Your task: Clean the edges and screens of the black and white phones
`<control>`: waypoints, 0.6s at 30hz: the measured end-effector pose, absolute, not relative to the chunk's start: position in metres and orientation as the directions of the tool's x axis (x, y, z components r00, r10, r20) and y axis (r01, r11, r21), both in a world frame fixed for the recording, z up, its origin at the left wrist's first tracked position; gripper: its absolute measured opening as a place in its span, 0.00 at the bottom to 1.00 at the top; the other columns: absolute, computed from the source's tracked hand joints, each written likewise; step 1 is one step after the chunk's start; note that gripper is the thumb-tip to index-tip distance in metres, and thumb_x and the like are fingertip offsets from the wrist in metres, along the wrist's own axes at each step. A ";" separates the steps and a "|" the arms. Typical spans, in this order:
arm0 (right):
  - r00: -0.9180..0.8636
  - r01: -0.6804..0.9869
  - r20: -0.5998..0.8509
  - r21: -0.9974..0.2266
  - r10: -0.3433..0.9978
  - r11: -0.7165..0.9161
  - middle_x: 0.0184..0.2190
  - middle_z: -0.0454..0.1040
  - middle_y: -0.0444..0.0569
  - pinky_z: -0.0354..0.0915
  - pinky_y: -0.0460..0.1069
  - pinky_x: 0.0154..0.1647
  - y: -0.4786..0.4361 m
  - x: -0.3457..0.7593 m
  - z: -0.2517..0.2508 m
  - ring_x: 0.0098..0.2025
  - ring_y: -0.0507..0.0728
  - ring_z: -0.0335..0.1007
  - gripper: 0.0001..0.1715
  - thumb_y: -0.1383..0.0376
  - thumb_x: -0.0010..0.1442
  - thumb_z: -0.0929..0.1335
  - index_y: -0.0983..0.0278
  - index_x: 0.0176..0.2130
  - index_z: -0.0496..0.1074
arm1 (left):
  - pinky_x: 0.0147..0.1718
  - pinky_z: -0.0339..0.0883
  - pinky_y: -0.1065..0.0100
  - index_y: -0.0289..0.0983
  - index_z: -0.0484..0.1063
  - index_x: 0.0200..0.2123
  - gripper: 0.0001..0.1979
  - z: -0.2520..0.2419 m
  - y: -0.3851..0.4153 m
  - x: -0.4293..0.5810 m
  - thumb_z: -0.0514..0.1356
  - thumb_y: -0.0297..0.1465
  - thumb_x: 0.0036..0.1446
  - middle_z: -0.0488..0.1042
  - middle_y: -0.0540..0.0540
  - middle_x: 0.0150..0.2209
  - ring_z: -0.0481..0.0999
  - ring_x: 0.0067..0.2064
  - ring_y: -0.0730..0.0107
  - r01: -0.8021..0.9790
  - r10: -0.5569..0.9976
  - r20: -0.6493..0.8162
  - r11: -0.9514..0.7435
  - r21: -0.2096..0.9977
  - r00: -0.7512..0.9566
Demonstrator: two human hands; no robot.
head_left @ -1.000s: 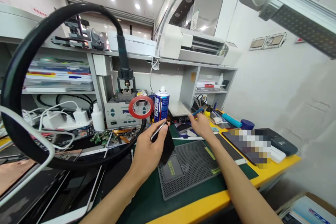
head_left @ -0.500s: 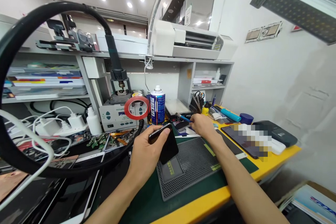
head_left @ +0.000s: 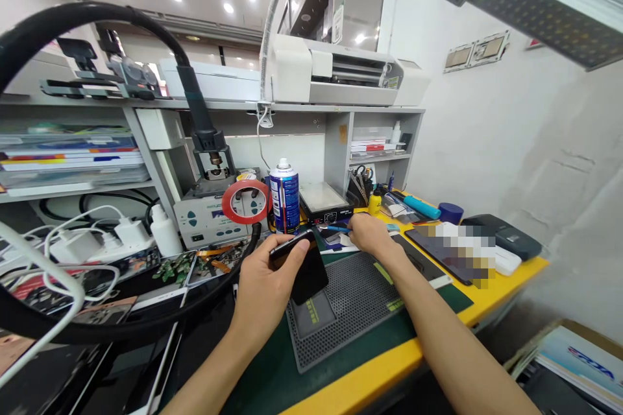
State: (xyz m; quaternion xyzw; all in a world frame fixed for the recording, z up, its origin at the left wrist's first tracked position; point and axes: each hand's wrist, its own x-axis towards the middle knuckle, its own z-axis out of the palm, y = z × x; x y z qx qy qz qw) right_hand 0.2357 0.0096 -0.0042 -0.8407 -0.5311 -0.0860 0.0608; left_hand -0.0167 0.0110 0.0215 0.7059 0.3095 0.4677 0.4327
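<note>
My left hand is closed round a black phone, held tilted above the near left corner of a grey ribbed work mat. My right hand reaches past the mat's far edge with its fingers pinched on a thin blue-handled tool, whose tip points left over small dark items lying there. A blue spray can stands just behind the phone.
A hot-air station with a red tape roll sits at the back left. Thick black hose, chargers, circuit boards and phone screens crowd the left. A dark tablet and black case lie right, by the yellow table edge.
My right hand has drawn the blue tool down and left toward the mat's far edge. My left hand has tilted the phone flatter. The view has shifted slightly.
</note>
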 end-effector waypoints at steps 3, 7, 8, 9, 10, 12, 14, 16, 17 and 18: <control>0.410 0.908 0.219 -0.007 0.885 -0.419 0.42 0.78 0.61 0.63 0.51 0.43 0.010 0.235 -0.006 0.46 0.64 0.74 0.14 0.73 0.57 0.64 0.69 0.41 0.76 | 0.20 0.55 0.75 0.38 0.74 0.33 0.16 0.022 0.009 -0.016 0.63 0.46 0.57 0.67 0.54 0.21 0.63 0.22 0.74 0.003 0.842 0.390 -0.422 0.907 0.373; 0.406 0.910 0.227 -0.010 0.885 -0.414 0.43 0.77 0.61 0.63 0.52 0.44 0.009 0.235 -0.006 0.48 0.64 0.73 0.16 0.72 0.57 0.64 0.70 0.44 0.75 | 0.24 0.62 0.74 0.36 0.76 0.35 0.17 0.021 0.012 -0.016 0.64 0.46 0.55 0.74 0.50 0.27 0.71 0.27 0.70 -0.030 0.812 0.380 -0.410 0.912 0.444; 0.406 0.910 0.225 -0.013 0.886 -0.414 0.43 0.77 0.61 0.63 0.52 0.44 0.008 0.234 -0.006 0.49 0.64 0.73 0.16 0.72 0.57 0.64 0.70 0.44 0.75 | 0.24 0.63 0.73 0.36 0.77 0.35 0.17 0.021 0.013 -0.016 0.64 0.45 0.55 0.75 0.49 0.28 0.72 0.29 0.69 -0.033 0.800 0.376 -0.409 0.912 0.467; 0.406 0.910 0.222 -0.016 0.886 -0.413 0.43 0.77 0.61 0.63 0.52 0.44 0.008 0.234 -0.006 0.49 0.64 0.73 0.16 0.73 0.57 0.64 0.70 0.44 0.75 | 0.25 0.65 0.73 0.36 0.77 0.36 0.17 0.021 0.013 -0.016 0.64 0.45 0.55 0.76 0.48 0.29 0.73 0.30 0.67 -0.035 0.790 0.372 -0.407 0.913 0.488; 0.407 0.910 0.219 -0.020 0.887 -0.413 0.43 0.77 0.61 0.63 0.52 0.44 0.008 0.234 -0.006 0.49 0.64 0.73 0.16 0.72 0.57 0.64 0.69 0.44 0.75 | 0.26 0.66 0.73 0.36 0.78 0.36 0.17 0.021 0.013 -0.016 0.64 0.45 0.55 0.77 0.48 0.31 0.74 0.31 0.66 -0.040 0.780 0.367 -0.404 0.914 0.507; 0.408 0.911 0.211 -0.028 0.888 -0.412 0.44 0.77 0.61 0.62 0.51 0.44 0.009 0.234 -0.006 0.49 0.64 0.72 0.15 0.72 0.57 0.65 0.69 0.44 0.75 | 0.29 0.68 0.72 0.36 0.78 0.36 0.16 0.021 0.013 -0.017 0.64 0.44 0.56 0.78 0.47 0.33 0.76 0.34 0.65 -0.058 0.763 0.355 -0.387 0.920 0.541; 0.408 0.912 0.206 -0.040 0.889 -0.409 0.44 0.77 0.61 0.62 0.52 0.45 0.009 0.235 -0.007 0.50 0.64 0.72 0.15 0.71 0.58 0.65 0.68 0.45 0.75 | 0.30 0.69 0.71 0.36 0.79 0.36 0.15 0.021 0.012 -0.017 0.65 0.43 0.56 0.78 0.47 0.33 0.76 0.35 0.64 -0.075 0.745 0.338 -0.363 0.929 0.575; 0.407 0.913 0.205 -0.056 0.890 -0.405 0.44 0.77 0.60 0.62 0.52 0.45 0.009 0.236 -0.009 0.50 0.64 0.72 0.15 0.71 0.58 0.65 0.68 0.45 0.75 | 0.30 0.70 0.70 0.36 0.79 0.36 0.15 0.020 0.012 -0.018 0.65 0.43 0.56 0.78 0.46 0.33 0.77 0.35 0.63 -0.085 0.731 0.329 -0.350 0.933 0.598; 0.406 0.913 0.208 -0.066 0.890 -0.402 0.44 0.77 0.60 0.62 0.52 0.46 0.009 0.237 -0.010 0.50 0.64 0.72 0.15 0.71 0.58 0.65 0.67 0.45 0.76 | 0.30 0.70 0.70 0.36 0.80 0.36 0.15 0.020 0.012 -0.018 0.65 0.42 0.56 0.79 0.46 0.33 0.77 0.35 0.63 -0.089 0.724 0.329 -0.350 0.933 0.606; 0.406 0.914 0.212 -0.078 0.889 -0.398 0.44 0.77 0.60 0.62 0.52 0.46 0.009 0.237 -0.011 0.50 0.64 0.72 0.14 0.71 0.58 0.66 0.68 0.44 0.76 | 0.30 0.70 0.69 0.36 0.80 0.36 0.14 0.020 0.012 -0.018 0.65 0.42 0.56 0.79 0.46 0.34 0.77 0.36 0.62 -0.091 0.717 0.332 -0.353 0.931 0.613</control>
